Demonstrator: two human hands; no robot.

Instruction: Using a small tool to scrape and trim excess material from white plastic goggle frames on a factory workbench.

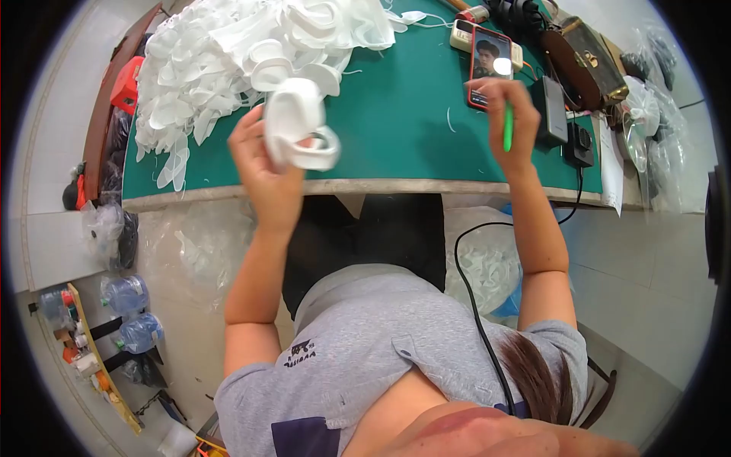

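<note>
My left hand is closed on a white, rounded piece with an oval body and a curved band, held up over the near part of the green table. The kind of piece cannot be told, and its edges are slightly blurred. My right hand is raised over the table at the right with its fingers curled around a slim bright green tool. Only the tool's green length shows below the fingers; the rest is hidden. Just behind that hand is a phone in a red case, its screen lit.
A large heap of white curved pieces covers the table's far left. Along the right lie a grey box, a small black device with a cable and a brown bag. Thread scraps lie on the green top. Clear plastic bags stand below.
</note>
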